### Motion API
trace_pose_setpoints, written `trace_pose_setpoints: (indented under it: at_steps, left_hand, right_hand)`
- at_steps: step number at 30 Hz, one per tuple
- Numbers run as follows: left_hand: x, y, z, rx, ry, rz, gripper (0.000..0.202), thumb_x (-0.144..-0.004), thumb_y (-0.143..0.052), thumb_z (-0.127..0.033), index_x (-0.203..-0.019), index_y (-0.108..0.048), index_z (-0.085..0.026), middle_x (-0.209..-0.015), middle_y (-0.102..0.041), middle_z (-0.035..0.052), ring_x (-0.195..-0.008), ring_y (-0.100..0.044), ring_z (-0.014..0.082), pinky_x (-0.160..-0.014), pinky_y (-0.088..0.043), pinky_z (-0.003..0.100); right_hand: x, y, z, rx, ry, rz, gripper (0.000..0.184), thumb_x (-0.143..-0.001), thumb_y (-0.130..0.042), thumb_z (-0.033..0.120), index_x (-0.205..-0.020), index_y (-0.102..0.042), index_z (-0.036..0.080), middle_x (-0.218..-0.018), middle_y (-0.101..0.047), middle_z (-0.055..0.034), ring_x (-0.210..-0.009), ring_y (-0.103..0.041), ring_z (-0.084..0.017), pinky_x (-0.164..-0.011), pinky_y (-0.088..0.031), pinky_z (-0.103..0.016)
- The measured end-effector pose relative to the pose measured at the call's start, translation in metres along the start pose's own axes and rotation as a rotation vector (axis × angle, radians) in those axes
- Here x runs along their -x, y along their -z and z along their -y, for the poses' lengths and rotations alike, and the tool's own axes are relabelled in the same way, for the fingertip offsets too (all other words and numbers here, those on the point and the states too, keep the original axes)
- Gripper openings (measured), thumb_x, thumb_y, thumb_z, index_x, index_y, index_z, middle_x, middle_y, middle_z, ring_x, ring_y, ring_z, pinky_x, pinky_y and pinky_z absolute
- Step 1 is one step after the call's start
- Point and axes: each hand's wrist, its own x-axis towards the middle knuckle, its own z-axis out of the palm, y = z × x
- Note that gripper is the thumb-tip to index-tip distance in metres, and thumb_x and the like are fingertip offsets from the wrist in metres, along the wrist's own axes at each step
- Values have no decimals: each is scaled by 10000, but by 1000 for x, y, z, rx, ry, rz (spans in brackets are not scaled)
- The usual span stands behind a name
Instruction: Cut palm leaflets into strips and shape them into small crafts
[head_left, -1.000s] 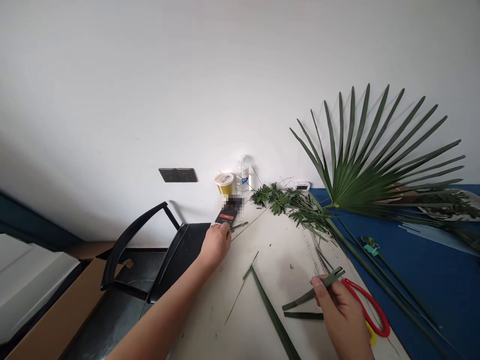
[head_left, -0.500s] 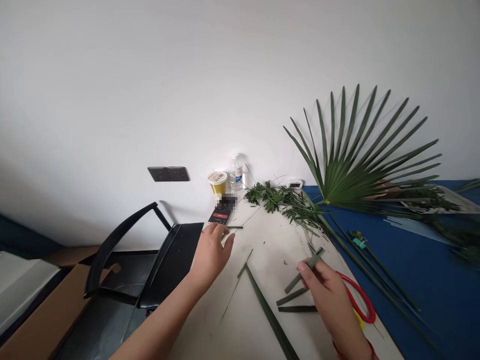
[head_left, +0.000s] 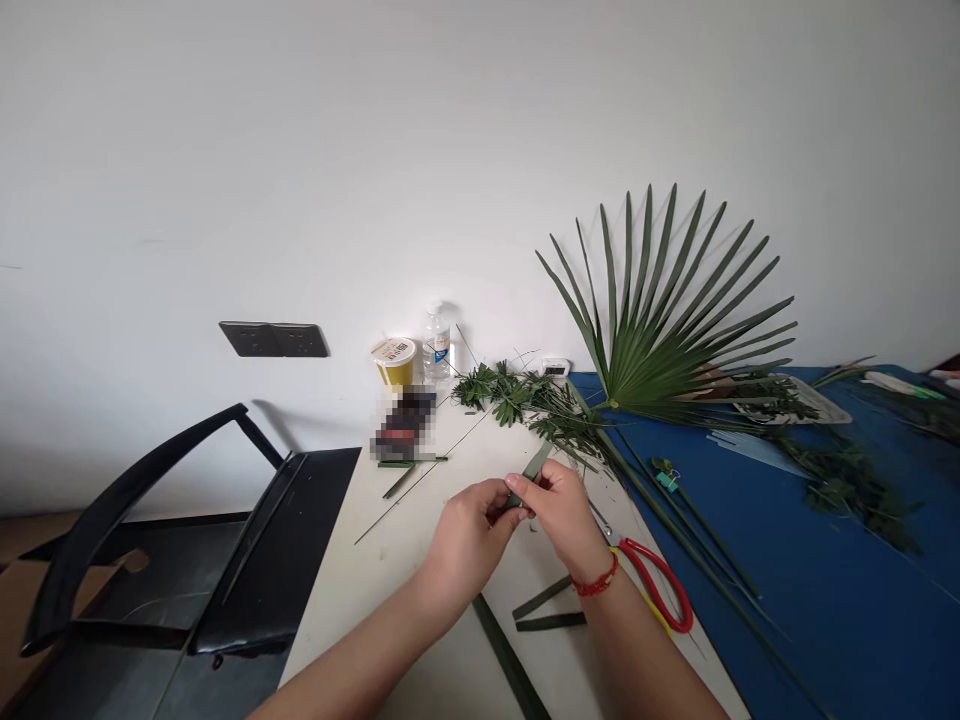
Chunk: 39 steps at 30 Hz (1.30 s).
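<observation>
Above the white table, my left hand (head_left: 476, 525) and my right hand (head_left: 553, 500) meet, both closed on one short strip of green palm leaf (head_left: 536, 462). The strip's upper end sticks out past my fingers; its lower part is hidden by them. Beneath my hands lie a long leaf blade (head_left: 506, 655) and two short cut strips (head_left: 551, 622). Scissors with red and yellow handles (head_left: 664, 590) rest beside my right wrist, which wears a red bracelet. More small leaf pieces (head_left: 397, 480) lie on the left of the table.
A big fan palm leaf (head_left: 660, 340) leans by the wall. Leaf bundles (head_left: 517, 395), a yellow cup (head_left: 395, 368), a water bottle (head_left: 436, 345) and a blurred phone (head_left: 405, 425) stand or lie at the back. A black chair (head_left: 285, 550) is left; a blue table (head_left: 810, 600) right.
My right hand has lifted a strip from the table and moved left. My left hand has come right from near the phone and now grips the strip too. The view has turned right.
</observation>
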Motion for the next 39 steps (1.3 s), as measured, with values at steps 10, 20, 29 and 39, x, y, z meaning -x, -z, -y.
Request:
trace_pose_setpoints:
  at_steps: [10,20,29,39]
  left_hand:
    - [0,-3,18,-88,-67,37,159,-854,-542,-242,-757,-667,-224,-675,-666,9,-586,-553,159,-575,-378,270]
    - [-6,-8,33,345,223,164,173,-816,-612,-310,-909,-695,-190,-790,-687,35,-648,-614,167,-618,-474,279]
    - [-16,-4,41,288,184,34,157,-763,-660,-337,-721,-665,-185,-671,-612,6,-617,-496,145,-586,-372,260]
    - [-13,-5,34,643,301,178,262,-721,-774,-366,-718,-607,-165,-666,-583,-9,-633,-514,123,-620,-415,255]
  right_hand:
    - [-1,0,-19,-133,-35,53,314,-771,-752,460,-731,-606,185,-644,-529,25,-609,-490,-142,-567,-415,-279]
    - [-2,4,-22,-215,-30,127,266,-760,-770,419,-751,-637,189,-669,-570,26,-629,-503,-136,-605,-419,-274]
    - [-3,2,-26,-93,-61,79,327,-722,-789,402,-627,-558,191,-561,-542,43,-580,-478,-133,-560,-356,-264]
    - [2,0,-19,-337,-120,205,205,-700,-766,325,-752,-608,205,-722,-593,15,-682,-551,-163,-665,-471,-307]
